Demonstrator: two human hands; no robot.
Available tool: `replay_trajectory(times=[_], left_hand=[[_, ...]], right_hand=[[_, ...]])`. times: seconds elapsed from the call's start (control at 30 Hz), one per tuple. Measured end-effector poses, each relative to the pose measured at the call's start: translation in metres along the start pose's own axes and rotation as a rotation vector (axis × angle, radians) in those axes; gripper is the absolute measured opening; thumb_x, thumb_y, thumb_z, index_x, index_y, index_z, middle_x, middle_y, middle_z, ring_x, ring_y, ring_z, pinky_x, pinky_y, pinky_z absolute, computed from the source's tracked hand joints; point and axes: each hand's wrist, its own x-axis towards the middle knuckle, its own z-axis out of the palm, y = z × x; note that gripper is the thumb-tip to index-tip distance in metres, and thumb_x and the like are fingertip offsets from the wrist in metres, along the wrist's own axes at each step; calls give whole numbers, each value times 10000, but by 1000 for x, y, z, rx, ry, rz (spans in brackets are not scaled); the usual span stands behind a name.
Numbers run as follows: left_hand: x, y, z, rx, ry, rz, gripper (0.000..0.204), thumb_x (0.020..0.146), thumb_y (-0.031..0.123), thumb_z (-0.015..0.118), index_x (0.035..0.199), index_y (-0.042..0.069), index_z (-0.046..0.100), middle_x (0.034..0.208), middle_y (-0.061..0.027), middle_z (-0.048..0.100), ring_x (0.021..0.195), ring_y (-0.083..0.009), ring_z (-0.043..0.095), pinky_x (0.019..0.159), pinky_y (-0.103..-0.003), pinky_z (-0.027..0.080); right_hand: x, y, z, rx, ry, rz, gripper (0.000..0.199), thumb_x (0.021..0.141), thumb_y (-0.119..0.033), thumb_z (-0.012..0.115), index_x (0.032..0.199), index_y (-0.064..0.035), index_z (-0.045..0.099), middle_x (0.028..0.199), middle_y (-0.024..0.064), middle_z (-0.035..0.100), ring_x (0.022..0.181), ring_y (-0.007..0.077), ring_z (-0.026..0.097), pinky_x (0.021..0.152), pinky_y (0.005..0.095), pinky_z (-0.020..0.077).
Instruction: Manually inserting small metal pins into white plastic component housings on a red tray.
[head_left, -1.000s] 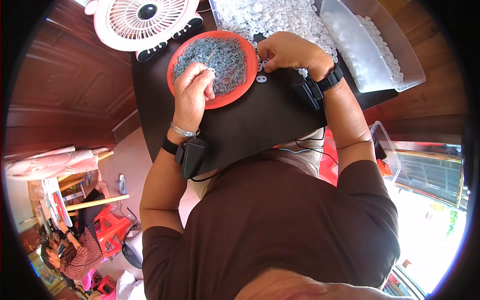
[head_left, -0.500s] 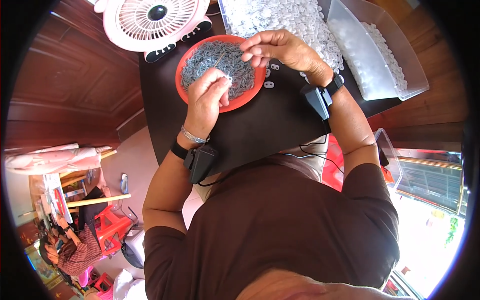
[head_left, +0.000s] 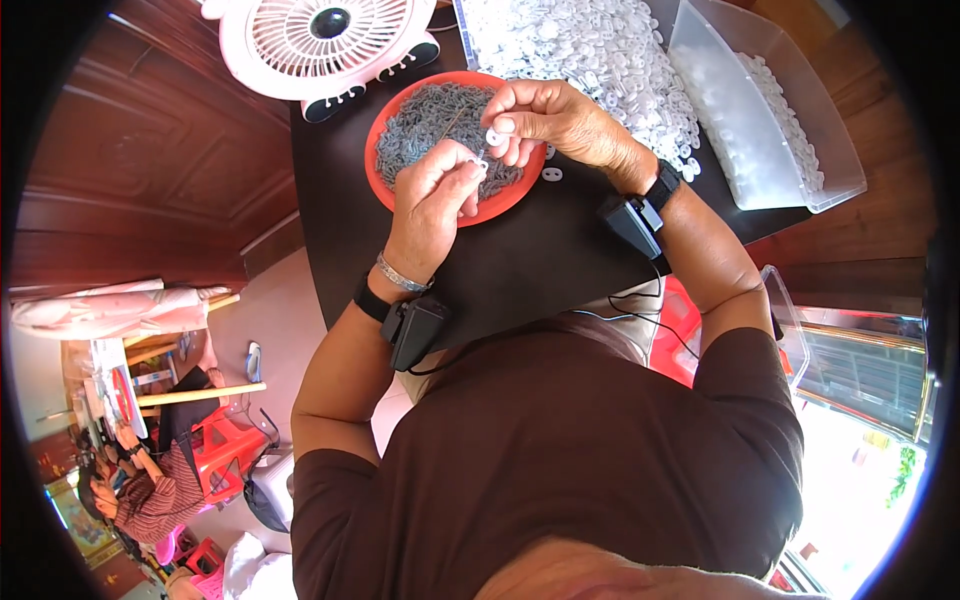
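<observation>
While you work over the red bowl (head_left: 372, 160) in the head view, both hands are above its near right part, fingertips close together. Your left grip (head_left: 432, 205) is clamped, thumb against finger, on a small white piece (head_left: 482, 165) over the bowl; its finer details are too small to tell. Your right grip (head_left: 555, 118), coming from the right of the bowl, is clamped on a round white piece (head_left: 496, 137), just beyond the left one.

The step in hand looks like bringing these two pieces to each other. To do it well, keep the left pinch steady as the reference and let the right fingers do the aligning; hold the right piece near its rim so that its hole stays visible. Working low over the bowl should catch a dropped part among the grey pieces (head_left: 425, 125), though a white one could then need picking out.

A thin stick (head_left: 455, 120) shows just beyond your left fingers, over the bowl; whether it is held or lies there cannot be told, so mind it. One loose white disc (head_left: 551, 174) lies on the table (head_left: 520, 260) just right of the bowl, and the white pile (head_left: 580, 50) lies beyond the bowl to the right, best reached by your right hand.
</observation>
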Motion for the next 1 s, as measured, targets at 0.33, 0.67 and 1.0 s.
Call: replay_trajectory(times=[0.33, 0.67, 1.0], left_hand=[[-2, 3, 4, 12, -61, 5, 185, 921, 157, 485, 807, 21, 532, 649, -16, 532, 584, -77, 473, 555, -218, 372], [-1, 1, 6, -63, -37, 12, 121, 900, 104, 524, 886, -3, 579, 669, -3, 540, 570, -62, 480, 530, -222, 407], [2, -3, -3, 31, 41, -17, 183, 921, 150, 494, 785, 32, 528, 634, 5, 506, 574, -66, 471, 546, -213, 370]], right_hand=[[-1, 1, 8, -31, -66, -38, 182, 883, -76, 612, 1056, -23, 621, 879, 28, 644, 763, 85, 606, 708, 231, 510], [1, 5, 11, 21, -45, -55, 213, 872, -56, 620, 1082, -21, 621, 897, 28, 647, 769, 81, 598, 698, 232, 502], [0, 2, 8, -6, 133, -70, 210, 866, -61, 618, 1071, -19, 643, 859, 8, 640, 730, 58, 568, 668, 199, 474]])
